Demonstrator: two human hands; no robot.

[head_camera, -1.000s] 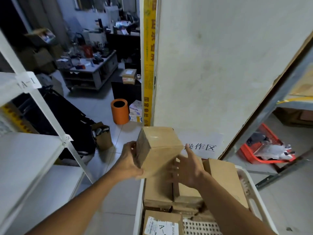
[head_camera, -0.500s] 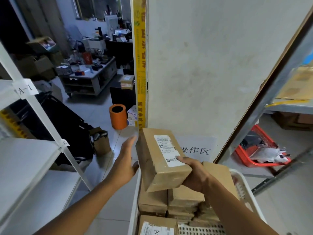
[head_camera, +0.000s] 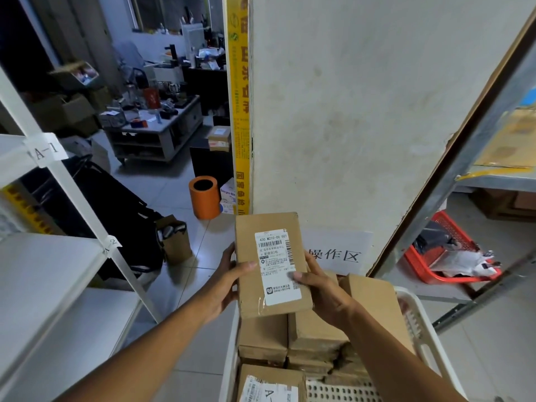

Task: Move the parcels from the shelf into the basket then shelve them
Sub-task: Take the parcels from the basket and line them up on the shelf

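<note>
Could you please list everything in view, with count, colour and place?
held parcel: one, brown, label up, above basket
basket: one, white, bottom centre
parcels in basket: several, brown, stacked
shelf: one, white, left, tagged A-1
orange cylinder: one, on floor
red basket: one, right, under metal rack
paper sign: one, white, on wall
left hand: grips parcel's left edge
right hand: grips parcel's right edge

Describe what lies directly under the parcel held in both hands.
Under the held parcel: stacked brown parcels in the white basket. The parcel hides their tops.
</note>
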